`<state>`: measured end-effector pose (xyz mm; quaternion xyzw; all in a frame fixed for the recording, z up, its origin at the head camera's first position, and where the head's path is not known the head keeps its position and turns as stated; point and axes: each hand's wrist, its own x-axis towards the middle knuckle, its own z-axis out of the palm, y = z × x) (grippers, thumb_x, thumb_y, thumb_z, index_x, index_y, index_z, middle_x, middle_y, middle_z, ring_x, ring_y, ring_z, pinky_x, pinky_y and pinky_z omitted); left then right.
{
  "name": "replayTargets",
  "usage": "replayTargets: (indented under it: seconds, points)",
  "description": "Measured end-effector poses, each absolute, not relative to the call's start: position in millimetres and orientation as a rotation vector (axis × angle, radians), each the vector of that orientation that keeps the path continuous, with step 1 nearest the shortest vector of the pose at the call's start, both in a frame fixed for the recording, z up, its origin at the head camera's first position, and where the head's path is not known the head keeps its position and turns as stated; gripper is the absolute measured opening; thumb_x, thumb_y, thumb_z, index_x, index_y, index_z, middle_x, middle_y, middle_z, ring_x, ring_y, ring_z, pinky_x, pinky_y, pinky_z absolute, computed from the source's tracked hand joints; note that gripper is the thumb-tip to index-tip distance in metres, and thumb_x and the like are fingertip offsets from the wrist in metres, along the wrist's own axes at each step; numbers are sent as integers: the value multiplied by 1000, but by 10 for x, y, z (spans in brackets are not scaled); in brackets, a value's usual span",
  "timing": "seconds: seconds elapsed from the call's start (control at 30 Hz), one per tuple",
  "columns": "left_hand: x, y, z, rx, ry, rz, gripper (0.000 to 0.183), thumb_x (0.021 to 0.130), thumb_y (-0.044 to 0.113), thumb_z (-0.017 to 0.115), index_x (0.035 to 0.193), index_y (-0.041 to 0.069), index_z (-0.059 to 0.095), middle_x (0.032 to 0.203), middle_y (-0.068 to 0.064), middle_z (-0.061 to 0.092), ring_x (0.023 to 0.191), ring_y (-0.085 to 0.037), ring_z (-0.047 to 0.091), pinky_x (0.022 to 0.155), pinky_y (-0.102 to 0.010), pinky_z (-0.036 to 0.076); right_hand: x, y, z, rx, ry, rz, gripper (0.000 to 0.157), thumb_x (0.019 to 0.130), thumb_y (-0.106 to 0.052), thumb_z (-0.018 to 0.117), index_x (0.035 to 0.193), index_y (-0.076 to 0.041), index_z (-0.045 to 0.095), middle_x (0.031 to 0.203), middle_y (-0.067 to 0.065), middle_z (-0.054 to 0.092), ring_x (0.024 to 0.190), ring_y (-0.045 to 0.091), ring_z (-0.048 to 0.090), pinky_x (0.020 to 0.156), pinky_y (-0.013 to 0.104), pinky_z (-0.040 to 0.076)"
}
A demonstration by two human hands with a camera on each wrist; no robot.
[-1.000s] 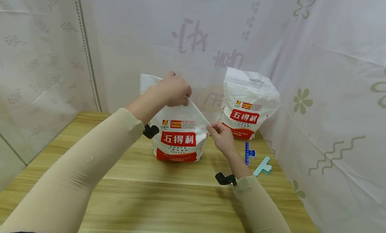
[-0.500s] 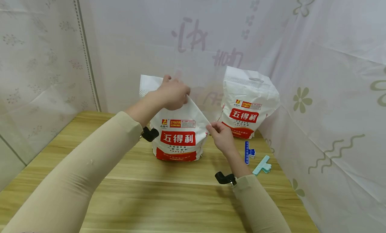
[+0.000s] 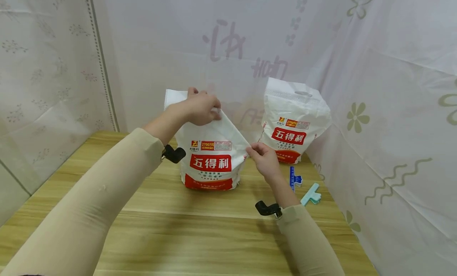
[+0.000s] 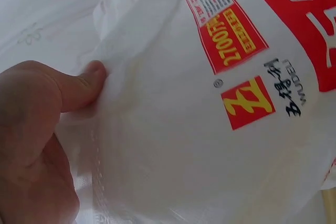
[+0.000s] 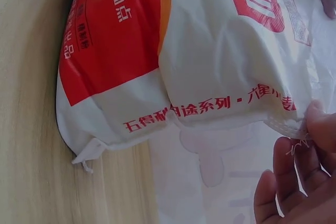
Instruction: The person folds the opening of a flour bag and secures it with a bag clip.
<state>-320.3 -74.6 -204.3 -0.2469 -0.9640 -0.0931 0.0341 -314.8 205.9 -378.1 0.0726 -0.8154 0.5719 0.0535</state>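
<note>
Bag (image 3: 210, 165), white and red: centre of head view, on table (image 3: 171, 236). Left hand (image 3: 201, 107), fingers curled, grips its slanting upper edge; right hand (image 3: 264, 159) pinches its side edge. Likely heavy below, soft above; hold by gathered top, supporting base.

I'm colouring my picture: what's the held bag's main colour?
The flour bag is mostly white; head view shows it best.

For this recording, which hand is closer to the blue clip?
Right. The right hand pinches the front bag at its right edge, left of the blue clip; the left hand grips its top, farther left in the head view.
</note>
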Motion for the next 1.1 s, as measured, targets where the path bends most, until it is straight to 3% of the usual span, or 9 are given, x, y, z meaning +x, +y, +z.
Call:
replayTargets:
  seconds: [0.23, 0.37, 0.7, 1.1]
  points:
    - [-3221, -762, -2064, -783, -2992, -290, 44, 114, 36, 56, 150, 13, 66, 153, -9, 65, 150, -38, 45, 131, -68, 5, -3159, 2065, -3793, 219, -2444, 1891, 26, 112, -28, 65, 128, -8, 72, 116, -1, 72, 114, 23, 62, 107, 37, 51]
    - [-3247, -789, -2083, -803, -2984, -323, 42, 114, 35, 56, 146, 11, 67, 148, -9, 68, 145, -35, 53, 132, -69, 1, -3150, 2061, -3781, 211, -2430, 1938, 23, 112, -28, 64, 126, -10, 71, 109, -3, 68, 111, 23, 59, 104, 37, 50]
    - [-3208, -817, -2093, -797, -2920, -274, 36, 108, 30, 60, 138, 13, 72, 139, -7, 73, 137, -33, 56, 133, -67, 1, -3137, 2052, -3843, 223, -2433, 1839, 23, 111, -29, 67, 120, -9, 71, 106, -1, 68, 106, 21, 61, 96, 32, 52]
    - [-3222, -816, -2233, -779, -2867, -231, 38, 109, 29, 57, 141, 13, 70, 142, -8, 72, 143, -36, 53, 134, -65, 5, -3101, 2102, -3895, 239, -2479, 1761, 36, 110, -37, 68, 132, -9, 72, 117, 5, 72, 105, 21, 65, 95, 31, 59]
